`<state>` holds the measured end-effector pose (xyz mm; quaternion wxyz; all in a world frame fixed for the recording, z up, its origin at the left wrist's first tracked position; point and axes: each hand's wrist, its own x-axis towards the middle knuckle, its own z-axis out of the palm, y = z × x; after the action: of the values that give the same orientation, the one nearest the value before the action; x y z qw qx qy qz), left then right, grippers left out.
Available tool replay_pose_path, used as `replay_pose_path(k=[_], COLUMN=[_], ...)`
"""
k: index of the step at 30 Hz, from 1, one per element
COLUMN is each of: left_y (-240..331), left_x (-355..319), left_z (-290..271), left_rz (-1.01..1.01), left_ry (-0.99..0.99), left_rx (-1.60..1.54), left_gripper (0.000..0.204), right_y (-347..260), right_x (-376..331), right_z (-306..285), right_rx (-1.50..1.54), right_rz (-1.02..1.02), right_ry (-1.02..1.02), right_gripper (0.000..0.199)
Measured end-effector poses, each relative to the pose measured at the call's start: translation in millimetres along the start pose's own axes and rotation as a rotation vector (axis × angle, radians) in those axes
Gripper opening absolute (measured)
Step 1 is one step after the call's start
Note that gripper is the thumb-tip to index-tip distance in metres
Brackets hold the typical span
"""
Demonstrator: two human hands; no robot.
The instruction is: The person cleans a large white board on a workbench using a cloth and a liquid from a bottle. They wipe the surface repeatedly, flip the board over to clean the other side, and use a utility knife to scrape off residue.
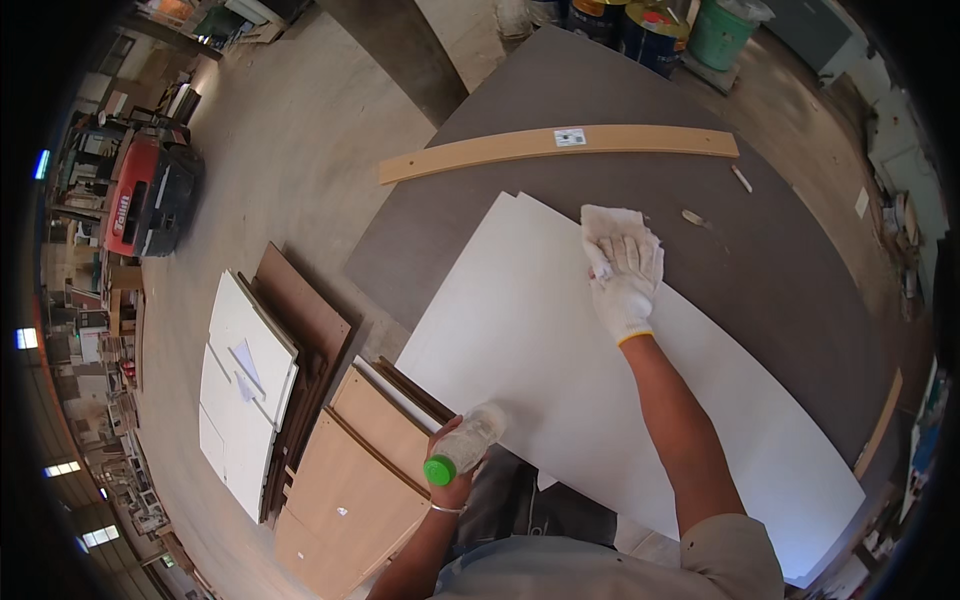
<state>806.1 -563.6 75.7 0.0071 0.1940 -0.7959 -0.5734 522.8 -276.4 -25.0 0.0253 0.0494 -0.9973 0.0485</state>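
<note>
Your left hand was wrapped around a clear bottle, its green cap on and turned toward you. Your right hand, in a white knit glove, lay over a white cloth with the fingers extended; whether the thumb pinched the cloth, you could not tell from this view.

The white panel was under that glove, spreading from its far edge back toward your body, on top of a larger dark board. The job looked like wiping this panel, and it seemed to be partway through: the cloth was at the edge, and the face nearer you bore no plain marks, though how much of it had been wiped did not show.

Beyond the glove lay a curved-looking wood strip, untouched by either hand. Left of the bottle grip leaned a wood-toned stack, and farther left a white-topped stack. Whether those panels were finished or waiting, nothing visible settled; only the one under your cloth appeared to be in work.
</note>
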Motion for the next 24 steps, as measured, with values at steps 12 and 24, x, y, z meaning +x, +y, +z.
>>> replay_pose_path(k=[12, 24], left_y=[-6.0, -20.3], left_x=[252.0, 324.4], left_z=[-94.3, -85.4], left_rz=[0.124, 0.091], left_ry=[0.371, 0.176], left_rx=[0.003, 0.03], left_gripper=[0.049, 0.048], right_y=[-225.8, -197.5], right_x=[-1.9, 98.3], right_z=[-37.7, -73.6], right_rx=[0.521, 0.287], right_rz=[-0.667, -0.554], right_ry=[-0.162, -0.042], right_gripper=[0.034, 0.036])
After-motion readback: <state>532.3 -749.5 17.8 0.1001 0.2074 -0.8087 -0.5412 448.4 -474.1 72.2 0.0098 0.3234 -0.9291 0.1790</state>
